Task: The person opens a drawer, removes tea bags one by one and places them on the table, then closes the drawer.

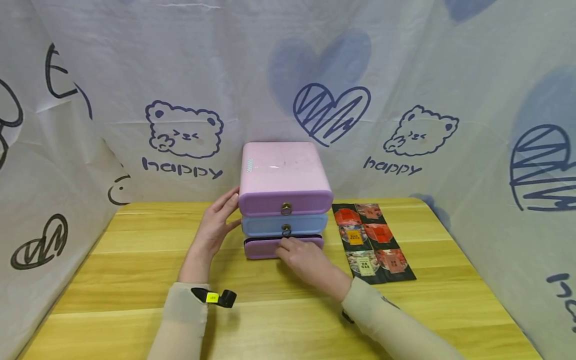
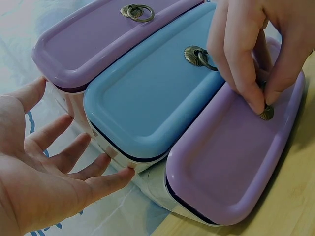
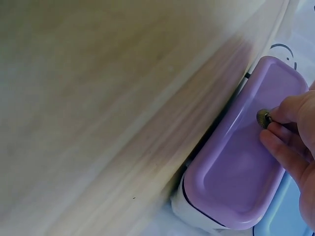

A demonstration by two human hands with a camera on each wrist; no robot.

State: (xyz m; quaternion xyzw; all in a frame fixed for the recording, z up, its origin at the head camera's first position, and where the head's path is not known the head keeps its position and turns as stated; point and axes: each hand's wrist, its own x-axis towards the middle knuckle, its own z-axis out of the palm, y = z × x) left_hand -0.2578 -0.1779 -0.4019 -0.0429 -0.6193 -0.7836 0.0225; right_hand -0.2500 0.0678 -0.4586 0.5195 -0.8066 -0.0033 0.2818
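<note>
A small drawer cabinet (image 1: 283,167) with a pale pink top stands against the back cloth. Its fronts are a purple top drawer (image 1: 261,204), a blue middle drawer (image 1: 261,226) and a purple bottom drawer (image 1: 258,250). A thin dark gap shows above the bottom drawer, which sits slightly out. My right hand (image 1: 308,261) pinches the bronze pull (image 3: 263,118) of that drawer between thumb and fingers. Fingers spread, my left hand (image 1: 215,225) rests with its fingertips against the cabinet's left side. Bronze ring pulls (image 2: 139,13) also hang on the upper drawers.
Several dark packets with colourful labels (image 1: 373,242) lie on the wooden table (image 1: 135,280) to the cabinet's right. A white cloth (image 1: 252,75) with printed bears and hearts hangs behind and along both sides.
</note>
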